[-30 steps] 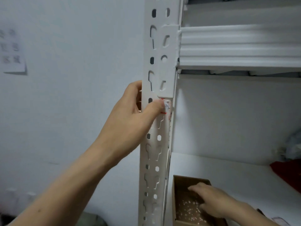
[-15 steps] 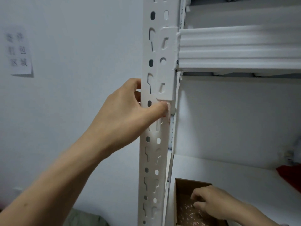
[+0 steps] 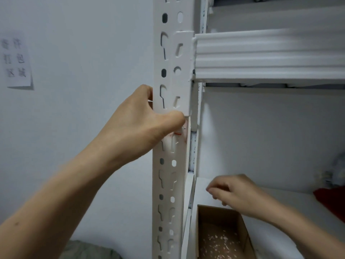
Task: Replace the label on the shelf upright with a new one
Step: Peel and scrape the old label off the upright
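Round one upright (image 3: 166,184), left hand (image 3: 141,126) grips, touching one label (image 3: 179,134).

Count: 2 hands, left hand (image 3: 138,128) and right hand (image 3: 237,193). 1 shelf upright (image 3: 166,184), 1 label (image 3: 179,134), 1 cardboard box (image 3: 214,214), 1 wall notice (image 3: 16,60) at 9 o'clock, 1 red item (image 3: 332,199) at 3 o'clock.

In my left grip (image 3: 138,128), the upright (image 3: 168,184) is smooth, white-painted metal with a scuffed paper label (image 3: 178,134); beneath my right grip (image 3: 237,193), a matt brown cardboard box (image 3: 220,217) holds pale paper scraps (image 3: 220,242).
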